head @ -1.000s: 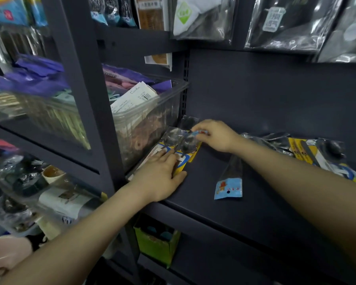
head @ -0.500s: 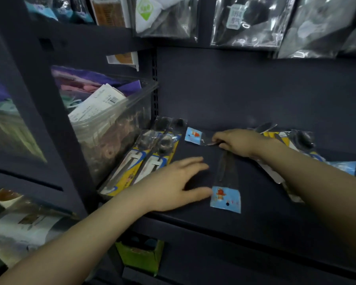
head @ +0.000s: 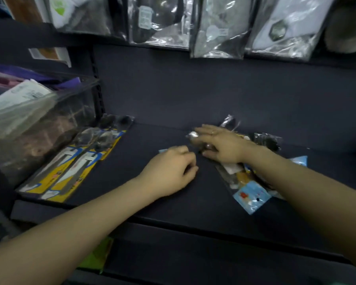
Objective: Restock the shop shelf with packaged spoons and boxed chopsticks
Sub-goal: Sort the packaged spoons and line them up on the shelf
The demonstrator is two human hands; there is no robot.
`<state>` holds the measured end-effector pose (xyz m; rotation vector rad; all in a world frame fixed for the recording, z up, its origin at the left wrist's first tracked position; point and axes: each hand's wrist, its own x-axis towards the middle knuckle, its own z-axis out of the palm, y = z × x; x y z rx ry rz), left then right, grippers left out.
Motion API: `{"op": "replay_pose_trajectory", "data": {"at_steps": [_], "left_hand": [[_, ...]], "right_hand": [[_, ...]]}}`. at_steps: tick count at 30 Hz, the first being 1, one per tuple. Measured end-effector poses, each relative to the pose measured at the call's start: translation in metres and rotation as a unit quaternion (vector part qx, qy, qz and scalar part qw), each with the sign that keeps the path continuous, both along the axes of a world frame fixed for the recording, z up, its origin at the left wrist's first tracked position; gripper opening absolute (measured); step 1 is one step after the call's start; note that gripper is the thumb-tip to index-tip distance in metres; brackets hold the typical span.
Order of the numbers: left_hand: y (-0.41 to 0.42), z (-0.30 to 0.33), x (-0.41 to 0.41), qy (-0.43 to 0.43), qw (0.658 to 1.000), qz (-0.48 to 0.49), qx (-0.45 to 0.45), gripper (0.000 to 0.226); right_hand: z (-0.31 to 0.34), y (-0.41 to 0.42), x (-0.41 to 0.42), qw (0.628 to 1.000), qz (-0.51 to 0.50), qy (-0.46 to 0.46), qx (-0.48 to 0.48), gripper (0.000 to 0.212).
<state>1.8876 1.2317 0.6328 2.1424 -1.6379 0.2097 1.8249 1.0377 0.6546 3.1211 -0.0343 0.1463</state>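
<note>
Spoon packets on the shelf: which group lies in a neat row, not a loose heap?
The yellow-backed spoon packets beside the clear bin, side by side; those under the right hand overlap untidily.

I see a matt, smooth dark blue-grey shelf (head: 173,202); glossy clear plastic spoon packets on yellow printed card (head: 70,171); a crinkly clear sleeve with light-blue paper header (head: 250,197); a shiny transparent plastic bin (head: 39,130).

Dark shelving (head: 193,206), dark back panel (head: 214,89), dim light
</note>
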Motion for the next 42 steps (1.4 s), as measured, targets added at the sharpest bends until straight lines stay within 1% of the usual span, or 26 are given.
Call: {"op": "replay_pose_trajectory", "data": {"at_steps": [1,2,3,4,5,6,8,9,11,14,17,19,22,24,26,27,29,30,31,32,34,36,37,39,41,42], "left_hand": [[-0.009,0.002,-0.007,-0.008,0.999,0.010,-0.047,0.022],[-0.017,0.004,-0.014,-0.011,0.998,0.018,-0.064,0.026],[-0.027,0.005,-0.020,0.002,0.998,0.030,-0.046,0.038],[-0.036,0.005,-0.025,0.033,0.998,0.046,0.005,0.054],[-0.046,0.004,-0.029,0.070,0.993,0.061,0.071,0.069],[-0.056,0.003,-0.032,0.106,0.984,0.074,0.124,0.080],[-0.074,-0.002,-0.039,0.150,0.969,0.105,0.167,0.092],[-0.082,-0.005,-0.042,0.154,0.966,0.119,0.169,0.096],[-0.091,-0.009,-0.046,0.140,0.967,0.138,0.163,0.100],[-0.093,-0.011,-0.043,0.157,0.968,0.128,0.146,0.099],[-0.092,-0.012,-0.039,0.181,0.969,0.121,0.115,0.092],[-0.093,-0.010,-0.042,0.181,0.967,0.141,0.109,0.088],[-0.093,-0.003,-0.052,0.102,0.974,0.170,0.107,0.081],[-0.092,0.008,-0.064,0.033,0.988,0.146,0.048,0.075],[-0.092,0.019,-0.073,-0.075,0.991,0.104,-0.040,0.070],[-0.094,0.025,-0.077,-0.160,0.981,0.079,-0.075,0.066],[-0.101,0.036,-0.084,-0.331,0.940,0.047,-0.063,0.063],[-0.104,0.040,-0.084,-0.377,0.924,0.047,-0.041,0.063],[-0.106,0.044,-0.086,-0.384,0.922,0.051,-0.019,0.064],[-0.105,0.048,-0.089,-0.360,0.931,0.056,0.000,0.062],[-0.098,0.053,-0.094,-0.282,0.955,0.089,0.024,0.047],[-0.086,0.049,-0.090,-0.208,0.964,0.158,0.044,0.037],[-0.078,0.045,-0.087,-0.159,0.969,0.183,0.038,0.034],[-0.060,0.032,-0.079,-0.028,0.978,0.202,-0.029,0.025],[-0.044,0.021,-0.073,0.106,0.967,0.216,-0.088,0.035],[-0.038,0.015,-0.069,0.149,0.957,0.227,-0.103,0.035]], "right_hand": [[0.004,-0.004,-0.014,0.997,-0.025,-0.029,0.068,0.046],[0.011,-0.008,-0.029,0.988,-0.055,-0.053,0.132,0.047],[0.018,-0.015,-0.044,0.977,-0.086,-0.065,0.183,0.044],[0.024,-0.023,-0.059,0.967,-0.116,-0.058,0.217,0.041],[0.027,-0.031,-0.073,0.963,-0.143,-0.034,0.224,0.040],[0.028,-0.038,-0.085,0.967,-0.163,0.004,0.196,0.040],[0.025,-0.051,-0.103,0.972,-0.192,0.064,0.121,0.039],[0.021,-0.054,-0.108,0.970,-0.201,0.075,0.112,0.039],[0.016,-0.053,-0.115,0.962,-0.224,0.069,0.139,0.045],[0.008,-0.049,-0.115,0.961,-0.243,0.055,0.122,0.053],[0.003,-0.048,-0.107,0.949,-0.258,0.058,0.174,0.041],[0.002,-0.049,-0.103,0.937,-0.270,0.061,0.214,0.034],[0.001,-0.058,-0.104,0.934,-0.296,0.010,0.201,0.019],[0.005,-0.066,-0.115,0.938,-0.297,-0.061,0.171,0.005],[0.014,-0.070,-0.127,0.955,-0.242,-0.107,0.133,0.008],[0.020,-0.068,-0.133,0.966,-0.204,-0.117,0.106,0.011],[0.032,-0.058,-0.139,0.976,-0.145,-0.157,0.048,0.016],[0.037,-0.051,-0.141,0.975,-0.120,-0.183,0.029,0.018],[0.040,-0.047,-0.141,0.975,-0.094,-0.198,0.030,0.020],[0.042,-0.043,-0.140,0.975,-0.070,-0.204,0.047,0.019],[0.044,-0.038,-0.137,0.971,-0.046,-0.211,0.107,0.014],[0.040,-0.043,-0.128,0.944,-0.079,-0.258,0.191,0.019],[0.038,-0.047,-0.123,0.928,-0.114,-0.263,0.236,0.029],[0.028,-0.053,-0.113,0.918,-0.196,-0.176,0.297,0.048],[0.013,-0.053,-0.105,0.929,-0.236,-0.051,0.281,0.040],[0.007,-0.051,-0.101,0.933,-0.244,-0.020,0.264,0.045]]}}
